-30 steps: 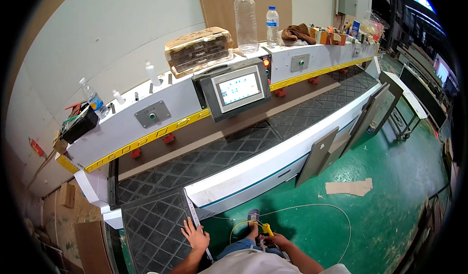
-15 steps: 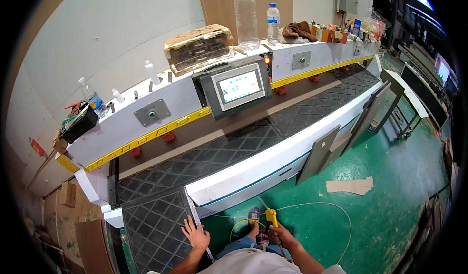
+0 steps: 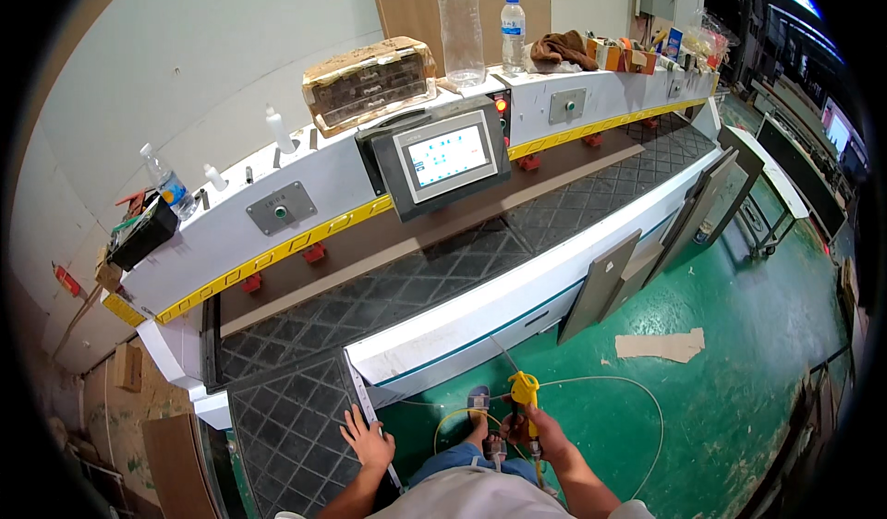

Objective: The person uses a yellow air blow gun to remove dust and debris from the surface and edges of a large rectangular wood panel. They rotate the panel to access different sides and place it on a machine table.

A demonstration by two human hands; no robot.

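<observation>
Wrapped round a yellow air blow gun [image 3: 525,391] is my right hand [image 3: 547,434]; its thin nozzle points up toward the machine's white front panel. A hose runs down from the grip. My left hand [image 3: 368,440] lies with fingers spread on the edge of the black cross-grooved table [image 3: 296,427], beside a white strip with markings. Ahead stands a long white machine with a touch screen [image 3: 445,161] and a yellow rail [image 3: 277,258]. Under the rail a long brown board [image 3: 388,277] rests on the black bed.
Brown panels [image 3: 601,283] lean against the machine's front at right. A cardboard scrap [image 3: 660,344] and a looping hose [image 3: 647,399] lie on the green floor. Bottles [image 3: 462,30], a drawer box [image 3: 370,87] and a brown cloth [image 3: 564,50] sit on the machine's top.
My right hand has raised the air blow gun slightly, bringing its nozzle up closer to the machine's front. My left hand keeps its place on the table edge. The view has shifted slightly.
</observation>
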